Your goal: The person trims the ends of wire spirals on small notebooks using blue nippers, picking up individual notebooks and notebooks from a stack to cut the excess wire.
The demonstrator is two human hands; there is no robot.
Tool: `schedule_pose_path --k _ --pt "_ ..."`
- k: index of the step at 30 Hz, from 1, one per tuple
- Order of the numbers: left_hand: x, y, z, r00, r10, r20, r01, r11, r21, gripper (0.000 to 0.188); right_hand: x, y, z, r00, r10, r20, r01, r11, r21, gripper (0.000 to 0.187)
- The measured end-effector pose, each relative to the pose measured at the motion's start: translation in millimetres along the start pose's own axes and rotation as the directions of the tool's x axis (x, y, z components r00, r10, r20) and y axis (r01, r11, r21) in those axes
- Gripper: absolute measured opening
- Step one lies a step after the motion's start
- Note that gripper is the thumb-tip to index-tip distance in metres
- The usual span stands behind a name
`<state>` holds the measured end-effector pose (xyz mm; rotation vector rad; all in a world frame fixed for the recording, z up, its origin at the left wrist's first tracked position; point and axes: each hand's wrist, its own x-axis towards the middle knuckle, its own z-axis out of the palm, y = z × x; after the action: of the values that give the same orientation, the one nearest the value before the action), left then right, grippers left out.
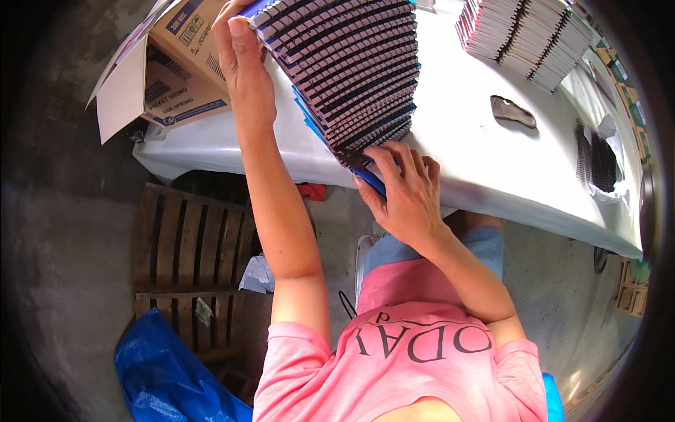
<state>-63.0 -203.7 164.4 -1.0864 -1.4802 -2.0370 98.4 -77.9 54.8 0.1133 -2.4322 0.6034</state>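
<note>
A tall stack of spiral-bound notebooks (344,70) with black coils and blue covers stands on the white-covered table, its coil side toward me. My left hand (246,67) grips the far left corner of the stack, its thumb up and its other fingers partly hidden. Down at the near end of the coils, my right hand (408,186) is closed around a blue-handled tool (371,179) with a dark head, which looks like pliers. The tool's head touches the coils; its jaws are too small to make out.
An open cardboard box (186,77) is at the table's left end. More bound notebooks (524,35) are stacked at the far right. A dark-edged grey object (513,112) and black coils (598,158) lie on the white table (464,155). Below left are a wooden pallet (190,239) and a blue sheet (172,366).
</note>
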Motion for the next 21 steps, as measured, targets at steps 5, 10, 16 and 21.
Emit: schedule_pose_path --k 5,10,16,21 --pt "-3.4 2.8 0.1 0.992 0.068 0.108 -0.056 0.993 -0.107 0.054 3.6 -4.7 -4.3 0.997 0.021 0.076 -0.020 1.000 -0.020 0.033" --pt "-2.9 5.0 -3.6 0.990 0.023 0.138 -0.008 0.994 -0.113 0.054 3.8 -8.1 -6.8 0.972 0.069 0.223 -0.089 0.993 0.078 0.025" --pt "2.3 -2.6 -10.4 0.996 -0.078 0.031 0.077 0.997 0.020 0.053 26.7 3.9 -24.3 0.416 0.082 0.906 -0.906 0.126 0.405 0.029" --pt "11.7 17.1 -25.3 0.926 -0.298 0.234 0.349 0.911 -0.222 0.053 -1.5 -2.6 -9.4 0.975 0.113 0.193 -0.146 0.976 0.161 0.035"
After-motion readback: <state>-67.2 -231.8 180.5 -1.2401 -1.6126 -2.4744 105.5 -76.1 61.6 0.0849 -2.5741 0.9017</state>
